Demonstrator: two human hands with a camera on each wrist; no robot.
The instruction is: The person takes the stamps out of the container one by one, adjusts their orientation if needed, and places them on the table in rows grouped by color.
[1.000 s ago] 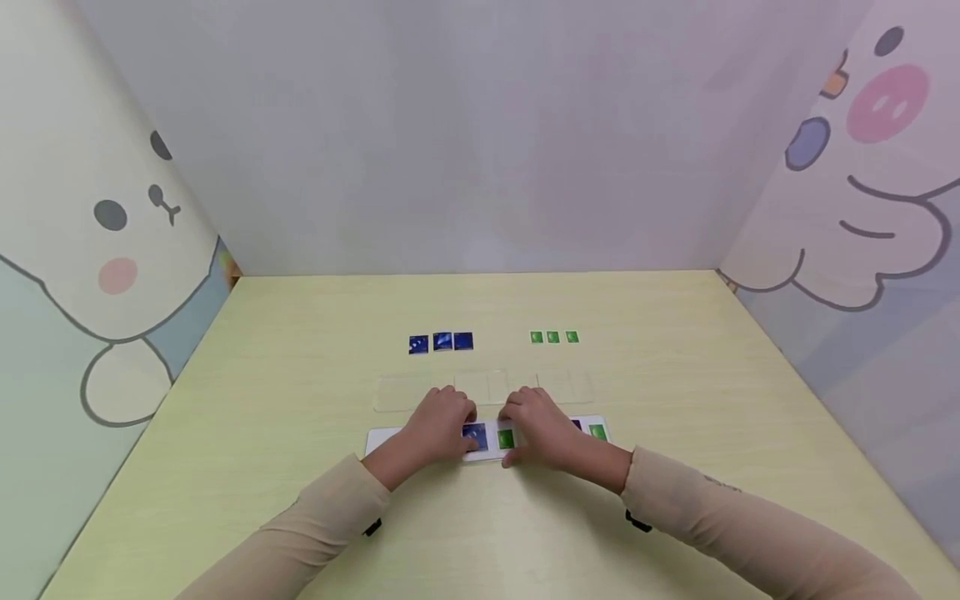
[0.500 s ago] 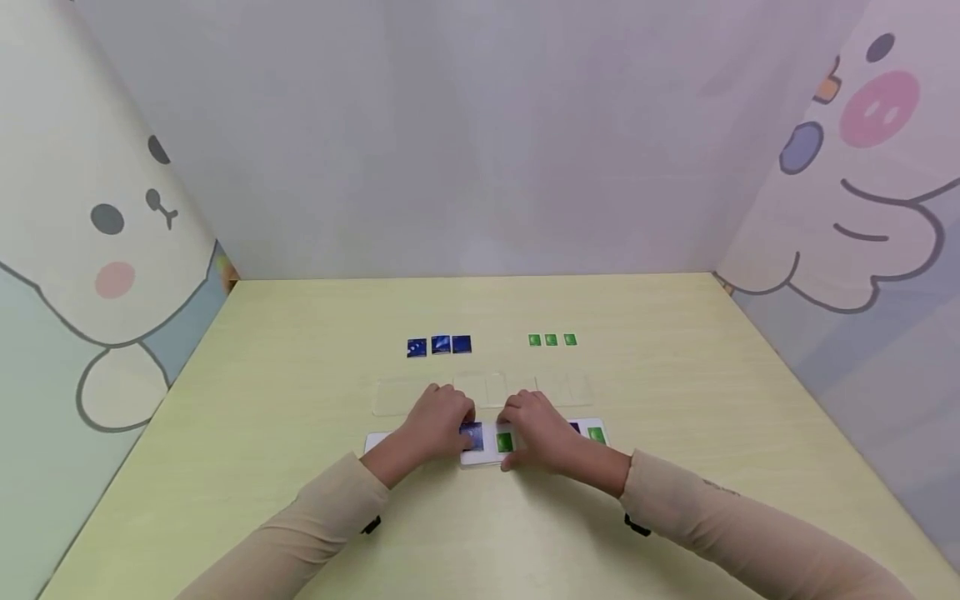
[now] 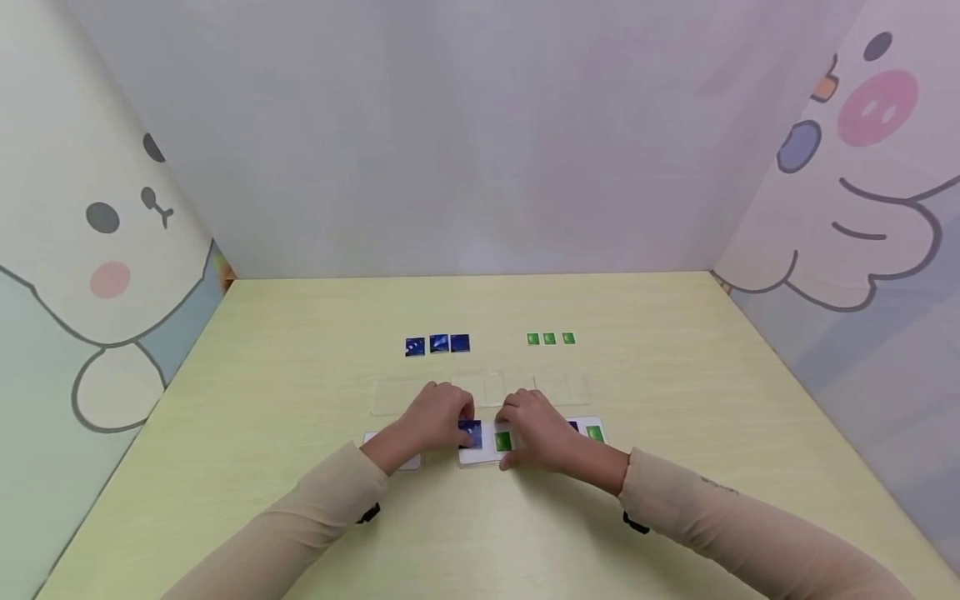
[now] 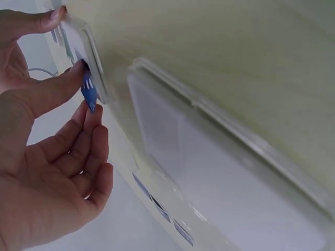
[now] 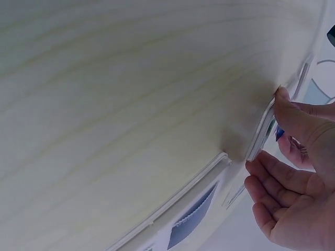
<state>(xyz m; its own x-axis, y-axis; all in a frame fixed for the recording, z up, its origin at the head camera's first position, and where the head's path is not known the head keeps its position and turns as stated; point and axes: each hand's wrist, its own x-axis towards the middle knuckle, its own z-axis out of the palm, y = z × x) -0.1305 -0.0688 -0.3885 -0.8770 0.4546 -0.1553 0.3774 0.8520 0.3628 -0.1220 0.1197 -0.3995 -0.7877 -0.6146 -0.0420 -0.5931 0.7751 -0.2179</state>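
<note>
My left hand (image 3: 435,414) pinches a small square dark-blue picture card (image 3: 470,431) between thumb and fingers. In the left wrist view, the card (image 4: 89,93) stands tilted at the edge of a white rectangular plate (image 3: 488,435). A green card (image 3: 502,442) lies on that same plate, to the right of the blue one. My right hand (image 3: 536,427) grips the plate, its thumb at the near edge and fingers at the far edge. Part of the plate is hidden under the right hand.
A white plate (image 3: 410,464) lies left, partly under my left wrist; another, with a blue card (image 3: 573,425) and green card (image 3: 595,434), lies right. Transparent panels (image 3: 396,397) lie behind. Further back are three blue cards (image 3: 438,343) and three green cards (image 3: 550,338).
My left hand has shifted slightly, showing more of the left plate's near corner below the wrist. The right hand keeps its hold on the plate. The head view has moved a little.
</note>
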